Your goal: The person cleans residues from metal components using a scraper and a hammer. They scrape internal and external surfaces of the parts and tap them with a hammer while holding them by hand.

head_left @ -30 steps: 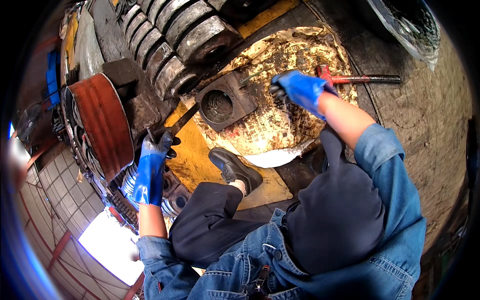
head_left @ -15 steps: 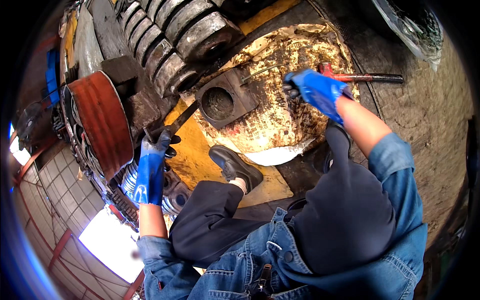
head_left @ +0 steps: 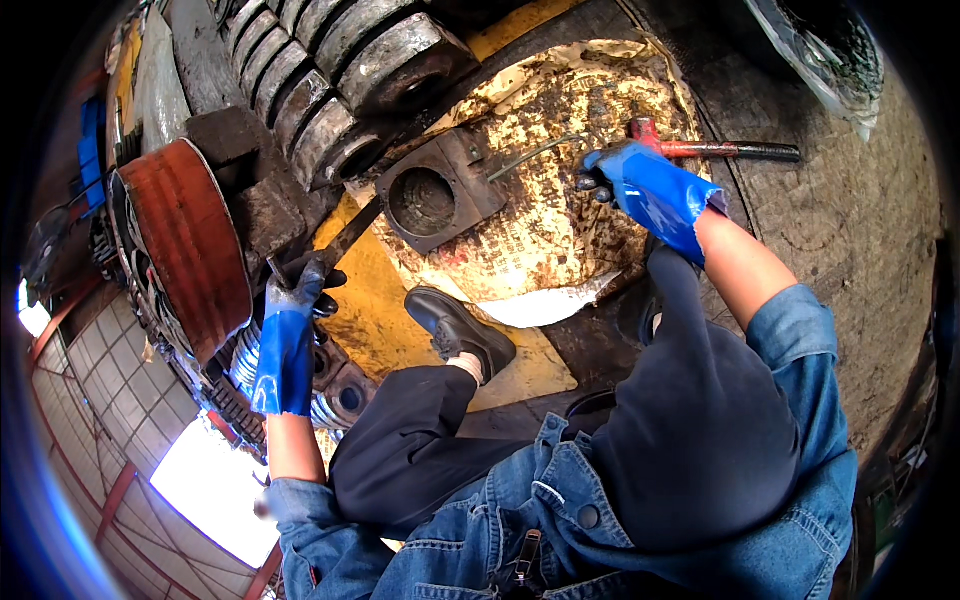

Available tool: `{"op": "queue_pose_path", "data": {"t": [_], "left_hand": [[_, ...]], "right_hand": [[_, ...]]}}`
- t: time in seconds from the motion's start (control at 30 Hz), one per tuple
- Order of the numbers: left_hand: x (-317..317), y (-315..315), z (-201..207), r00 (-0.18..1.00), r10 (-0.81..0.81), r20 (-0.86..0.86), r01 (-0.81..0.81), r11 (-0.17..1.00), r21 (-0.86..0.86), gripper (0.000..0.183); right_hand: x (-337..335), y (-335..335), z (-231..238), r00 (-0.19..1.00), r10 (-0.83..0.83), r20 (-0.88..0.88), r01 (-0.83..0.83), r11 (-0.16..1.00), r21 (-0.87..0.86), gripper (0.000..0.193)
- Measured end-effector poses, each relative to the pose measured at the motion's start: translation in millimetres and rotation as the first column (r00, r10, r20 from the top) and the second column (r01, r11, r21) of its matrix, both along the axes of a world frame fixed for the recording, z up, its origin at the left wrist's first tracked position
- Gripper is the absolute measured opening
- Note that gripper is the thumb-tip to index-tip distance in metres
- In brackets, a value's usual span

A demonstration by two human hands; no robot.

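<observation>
My left hand [head_left: 292, 290], in a blue glove with dark, grimy fingers, is closed round a dark flat metal bar [head_left: 357, 230]. The bar's far end meets the corner of a square, grimy metal block [head_left: 468, 190] with a round bore. A short stub pokes out by the thumb. My right hand [head_left: 625, 175], gloved alike, hovers over the stained sheet [head_left: 560, 230] with its fingers curled in. Just beyond those fingers is the end of a thin, slightly bent rod [head_left: 535, 155] that slants from the block's right side. Whether the fingers touch the rod is unclear.
A red-headed hammer [head_left: 710, 150] with a dark handle lies beyond my right hand. Heavy ribbed metal parts [head_left: 390, 60] stand at the far left. A wide red-brown ring [head_left: 185, 245] is beside my left hand. My shoe [head_left: 455, 325] rests on a yellow plate [head_left: 535, 370].
The thin rod has shifted right relative to the block and lies at a slightly different slant. My right hand has moved a little right. My left hand stays closed on the bar.
</observation>
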State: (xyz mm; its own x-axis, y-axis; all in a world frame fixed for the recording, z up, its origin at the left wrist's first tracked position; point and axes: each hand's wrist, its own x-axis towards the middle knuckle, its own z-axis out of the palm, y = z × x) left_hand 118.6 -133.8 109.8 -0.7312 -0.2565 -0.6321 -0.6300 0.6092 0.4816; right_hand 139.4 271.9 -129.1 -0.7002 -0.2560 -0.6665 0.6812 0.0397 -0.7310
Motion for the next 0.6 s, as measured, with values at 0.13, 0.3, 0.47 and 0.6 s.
{"op": "queue_pose_path", "data": {"t": [0.13, 0.3, 0.47, 0.6], "left_hand": [[-2.6, 4.1, 1.3, 0.999, -0.033, -0.003, 0.033, 0.999, -0.002, 0.035], [1.8, 1.1, 1.4, 1.000, -0.021, 0.003, 0.021, 1.000, -0.010, 0.036], [-0.4, 3.3, -2.8, 1.000, -0.011, -0.014, 0.011, 1.000, 0.019, 0.036], [-2.0, 16.3, 6.4, 1.000, -0.003, 0.011, 0.003, 1.000, -0.028, 0.036]], "right_hand": [[-5.0, -36.2, -24.2, 0.811, 0.037, 0.584, 0.208, 0.914, -0.348, 0.018], [0.7, -77.1, 37.9, 0.935, 0.173, 0.311, -0.046, 0.925, -0.376, 0.016], [-8.9, -40.1, -39.1, 0.822, 0.234, 0.519, 0.062, 0.869, -0.491, 0.024], [7.1, -57.8, -20.4, 0.846, 0.083, 0.527, 0.183, 0.883, -0.432, 0.019]]}}
